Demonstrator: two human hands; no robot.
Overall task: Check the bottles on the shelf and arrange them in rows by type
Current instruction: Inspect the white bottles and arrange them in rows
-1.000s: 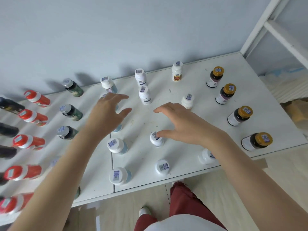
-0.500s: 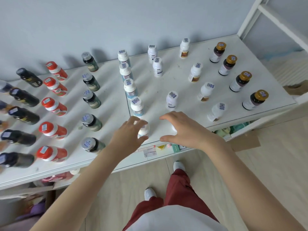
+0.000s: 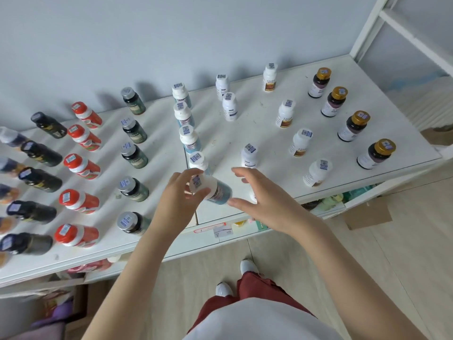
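Bottles stand in rows on the white shelf (image 3: pixel 267 133). My left hand (image 3: pixel 180 195) grips a white-capped blue bottle (image 3: pixel 212 188) by its cap, tilted above the shelf's front edge, at the near end of the blue row (image 3: pixel 187 137). My right hand (image 3: pixel 264 196) hovers just to the right of that bottle with spread fingers, holding nothing; it hides a small white bottle (image 3: pixel 252 196). Another white bottle (image 3: pixel 248 155) stands just beyond my right hand.
Left of the blue row stand green bottles (image 3: pixel 133 155), red bottles (image 3: pixel 81 165) and black bottles (image 3: pixel 40 179). To the right are white bottles with brown labels (image 3: pixel 300 142) and gold-capped dark bottles (image 3: pixel 353 125). A white frame (image 3: pixel 402 28) rises at right. A lower shelf holds packets.
My head has pulled back and my hands have come to the shelf's front edge. My left hand has taken hold of the blue bottle and tilted it up off the shelf.
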